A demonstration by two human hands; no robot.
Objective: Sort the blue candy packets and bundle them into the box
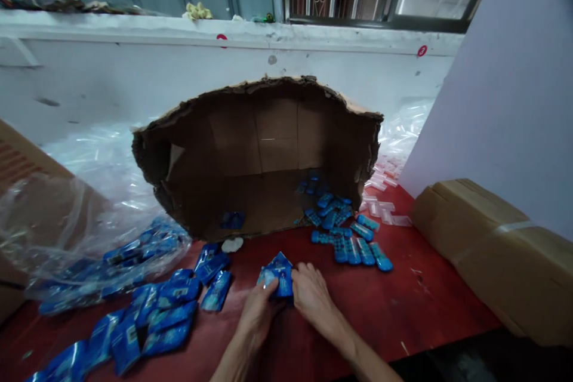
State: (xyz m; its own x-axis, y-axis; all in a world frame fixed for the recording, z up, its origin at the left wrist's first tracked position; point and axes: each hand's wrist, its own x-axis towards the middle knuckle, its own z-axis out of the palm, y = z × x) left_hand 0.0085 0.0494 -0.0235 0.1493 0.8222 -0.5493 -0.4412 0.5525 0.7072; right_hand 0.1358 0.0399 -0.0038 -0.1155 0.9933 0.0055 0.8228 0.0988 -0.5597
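Low over the red table, my left hand (pixel 262 304) grips a blue packet (pixel 282 271) with the thumb across its front. My right hand (pixel 311 289) is at the packet's right edge, its fingers curled; what they pinch is hidden, though they appear to touch the packet. Similar blue packets (pixel 168 310) lie in a loose pile to the left, a few of them close to my left hand. Beyond my right hand, several small blue containers (pixel 353 250) lie in a row and heap, partly inside the cardboard box.
A torn-edged cardboard box (pixel 277 143) lies open towards me at the back. A clear plastic bag (pixel 165 256) with blue packets stands left. Small clear plastic pieces (pixel 385 212) lie at the back right, near a brown carton (pixel 501 250). The red table (pixel 349 316) lies beneath.
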